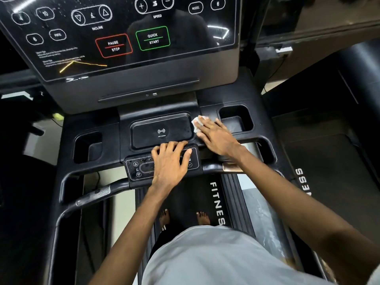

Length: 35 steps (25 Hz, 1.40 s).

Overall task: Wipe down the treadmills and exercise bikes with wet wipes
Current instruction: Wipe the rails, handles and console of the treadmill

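I stand on a black treadmill and look down at its console tray (107, 128). My right hand (216, 134) lies flat, fingers straight, pressing a white wet wipe (196, 123) onto the tray between the wireless charging pad (162, 132) and the right cup holder (236, 118). Most of the wipe is hidden under the fingers. My left hand (170, 161) rests with spread fingers on the small control panel (137, 169) at the tray's front edge and holds nothing.
The glossy touch screen (123, 36) rises above the tray, streaked with droplets. A left cup holder (88, 147) and curved handrails (98, 192) flank the panel. My bare feet stand on the belt (185, 202). Another treadmill (329, 161) stands close on the right.
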Each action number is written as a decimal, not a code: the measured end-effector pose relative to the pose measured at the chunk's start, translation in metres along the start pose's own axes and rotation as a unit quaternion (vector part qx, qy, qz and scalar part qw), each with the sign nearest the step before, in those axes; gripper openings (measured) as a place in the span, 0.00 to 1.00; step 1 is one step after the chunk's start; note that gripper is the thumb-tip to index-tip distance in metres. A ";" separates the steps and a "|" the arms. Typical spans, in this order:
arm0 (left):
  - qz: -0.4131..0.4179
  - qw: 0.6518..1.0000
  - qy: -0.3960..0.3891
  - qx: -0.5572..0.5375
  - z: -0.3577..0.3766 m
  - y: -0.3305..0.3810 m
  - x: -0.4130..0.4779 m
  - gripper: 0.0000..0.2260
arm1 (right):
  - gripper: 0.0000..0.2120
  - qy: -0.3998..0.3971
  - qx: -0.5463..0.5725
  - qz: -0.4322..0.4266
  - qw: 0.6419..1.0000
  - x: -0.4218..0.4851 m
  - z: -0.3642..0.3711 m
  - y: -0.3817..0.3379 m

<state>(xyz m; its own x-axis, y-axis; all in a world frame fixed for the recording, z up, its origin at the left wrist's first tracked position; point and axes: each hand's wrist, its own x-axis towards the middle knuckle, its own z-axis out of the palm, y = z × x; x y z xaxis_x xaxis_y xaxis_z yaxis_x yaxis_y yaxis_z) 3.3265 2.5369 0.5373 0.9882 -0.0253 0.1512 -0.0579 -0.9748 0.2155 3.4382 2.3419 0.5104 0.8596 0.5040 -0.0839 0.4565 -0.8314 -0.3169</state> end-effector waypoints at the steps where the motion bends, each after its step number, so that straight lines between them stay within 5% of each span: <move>1: 0.000 1.000 0.007 0.004 0.000 0.001 0.000 0.18 | 0.25 0.005 -0.013 -0.001 1.000 -0.011 0.000 0.006; 5: -0.002 0.999 -0.032 0.018 -0.006 0.002 0.005 0.22 | 0.26 0.030 -0.013 0.105 0.994 -0.050 0.005 0.013; 10: 0.031 0.995 -0.082 0.053 -0.011 0.011 0.020 0.28 | 0.28 0.018 -0.009 0.035 0.999 -0.050 0.007 -0.003; 17: 0.014 0.997 -0.057 0.051 -0.008 0.016 0.018 0.25 | 0.30 -0.016 0.042 0.105 0.994 0.032 -0.009 0.009; 23: -0.017 0.994 -0.107 0.035 -0.017 0.022 0.024 0.23 | 0.27 0.034 0.061 0.089 0.994 -0.038 0.000 0.023; 26: -0.007 0.978 -0.191 -0.079 -0.025 0.028 0.045 0.17 | 0.24 0.058 0.052 0.079 0.994 -0.080 0.010 0.027; 29: 0.041 0.965 -0.210 -0.153 -0.018 0.043 0.071 0.13 | 0.24 0.074 0.057 0.143 0.985 -0.092 0.012 0.036; 35: 0.152 0.951 -0.268 -0.019 0.011 0.074 0.109 0.21 | 0.23 0.136 0.067 0.318 0.936 -0.112 0.009 0.061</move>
<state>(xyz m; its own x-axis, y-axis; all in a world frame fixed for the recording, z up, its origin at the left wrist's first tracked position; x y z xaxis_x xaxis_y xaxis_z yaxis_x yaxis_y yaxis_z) 3.4319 2.4592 0.5590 0.8554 -0.4234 -0.2985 -0.3469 -0.8961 0.2769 3.3677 2.2365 0.4914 0.9826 -0.1766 -0.0575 -0.1847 -0.8973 -0.4010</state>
